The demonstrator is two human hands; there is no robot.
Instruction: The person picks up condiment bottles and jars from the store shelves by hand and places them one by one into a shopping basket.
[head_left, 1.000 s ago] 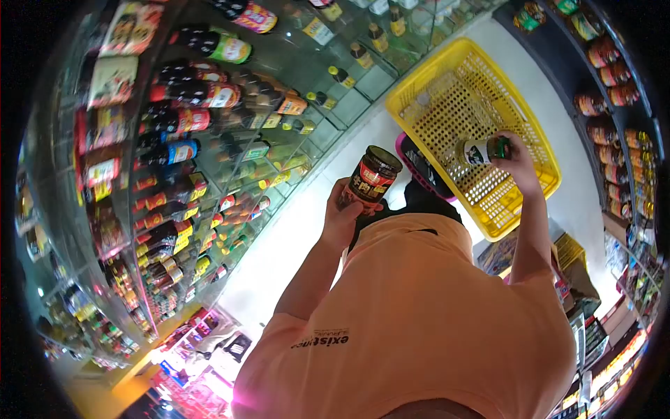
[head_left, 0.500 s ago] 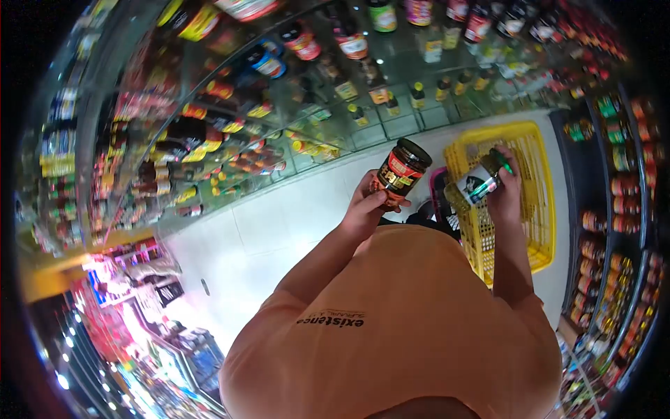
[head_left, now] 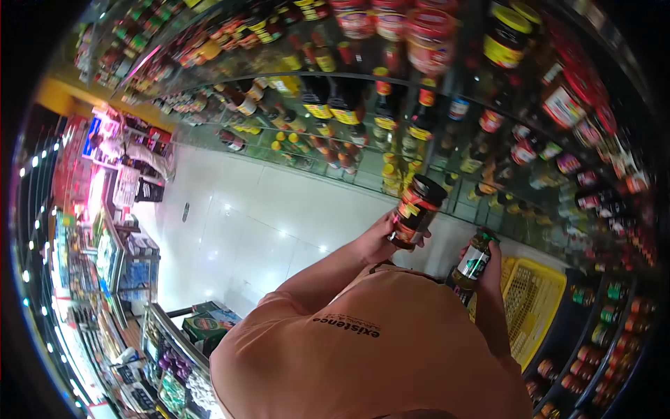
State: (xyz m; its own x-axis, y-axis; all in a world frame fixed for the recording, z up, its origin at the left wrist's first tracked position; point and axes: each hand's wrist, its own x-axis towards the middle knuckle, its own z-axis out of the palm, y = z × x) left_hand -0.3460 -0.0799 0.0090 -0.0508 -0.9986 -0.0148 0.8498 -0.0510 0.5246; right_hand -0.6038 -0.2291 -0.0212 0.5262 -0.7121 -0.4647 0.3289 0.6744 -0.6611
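Note:
My left hand (head_left: 382, 237) is wrapped round a jar (head_left: 417, 212) with a dark lid and a red, black and yellow label. It is held tilted in front of the lower glass shelves. My right hand (head_left: 490, 269) grips a glass jar (head_left: 474, 261) with a green lid and a pale label, nearer my chest and over the left side of a yellow shopping basket (head_left: 534, 307). The fingers of both hands are closed on the jars and partly hidden behind them.
Glass shelves of sauce bottles (head_left: 386, 108) and red-lidded jars (head_left: 429, 40) stretch across the top. A dark rack of jars (head_left: 590, 356) stands at the lower right. White floor (head_left: 244, 209) and a produce display (head_left: 174, 370) lie to the left.
My view has turned, so the shelves and basket sit differently in it. Both jars remain held. The green-lidded jar is now lower in the view, closer to my body.

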